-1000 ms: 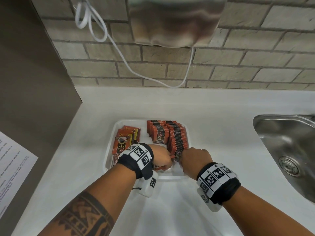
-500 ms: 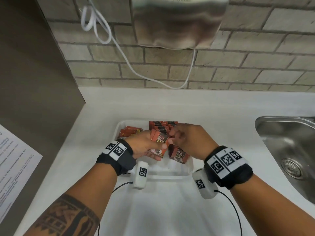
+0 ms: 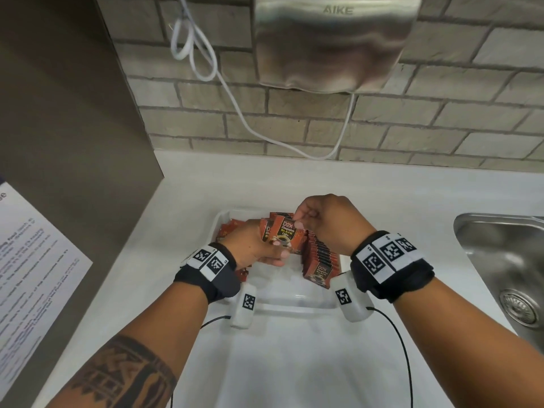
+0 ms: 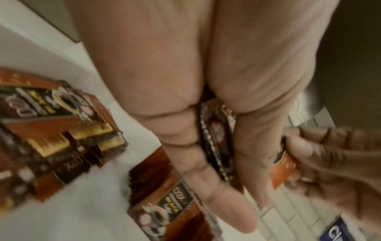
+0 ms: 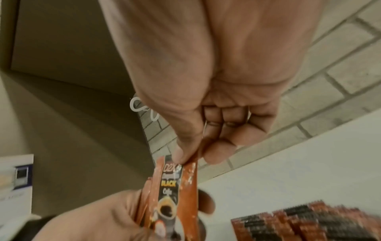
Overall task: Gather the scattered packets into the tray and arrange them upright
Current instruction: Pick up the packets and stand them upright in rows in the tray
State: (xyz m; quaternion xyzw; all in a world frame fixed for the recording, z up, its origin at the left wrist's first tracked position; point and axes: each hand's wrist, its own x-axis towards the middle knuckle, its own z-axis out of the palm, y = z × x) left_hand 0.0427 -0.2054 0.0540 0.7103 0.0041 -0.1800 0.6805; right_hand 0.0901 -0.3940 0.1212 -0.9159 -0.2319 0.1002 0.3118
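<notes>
A clear plastic tray (image 3: 297, 304) sits on the white counter. Above it my left hand (image 3: 262, 245) grips a small stack of red coffee packets (image 3: 282, 235) by the lower end, seen edge-on between the fingers (image 4: 216, 138). My right hand (image 3: 306, 220) pinches the top corner of the front packet (image 5: 171, 187) between thumb and forefinger. A row of upright packets (image 3: 319, 257) fills the tray's right side, and more packets (image 3: 228, 231) lie at its left, partly hidden by my left hand.
A steel sink (image 3: 506, 266) is set into the counter at the right. A hand dryer (image 3: 332, 42) with a white cable (image 3: 235, 107) hangs on the brick wall behind. A brown panel with a printed sheet (image 3: 29, 278) stands at the left.
Both hands have risen from the tray's near end, lifting a stack of packets. The right hand now pinches the front packet's top corner.
</notes>
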